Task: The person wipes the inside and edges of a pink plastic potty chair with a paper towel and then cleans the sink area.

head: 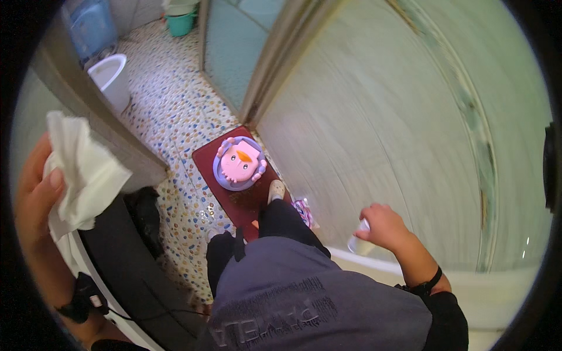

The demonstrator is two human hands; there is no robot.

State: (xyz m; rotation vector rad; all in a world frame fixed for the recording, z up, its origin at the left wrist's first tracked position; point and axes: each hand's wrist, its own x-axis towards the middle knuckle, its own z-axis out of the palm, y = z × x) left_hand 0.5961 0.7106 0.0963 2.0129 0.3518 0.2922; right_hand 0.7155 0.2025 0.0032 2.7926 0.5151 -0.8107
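On the far left, my left hand [41, 193] is raised and grips a crumpled white tissue or thin cloth [83, 175]. At the lower right, my right hand [384, 226] closes around a small white, partly see-through object [362, 239], perhaps a cup or bottle; its exact kind cannot be told. It is held over a white ledge beside the tiled wall. Between my hands, on the floor, a pink and purple plastic children's potty or toilet seat with a cartoon face [239, 162] rests on a dark red mat [208, 160], in front of my feet.
The floor [175, 131] is pebble-patterned. A white bucket [109, 81] and a green bucket [180, 24] stand beyond a doorway with a glass door [237, 48]. A tiled wall [351, 131] rises on the right. A dark-topped counter [127, 259] runs along the left, beside a black bag-like item [147, 219].
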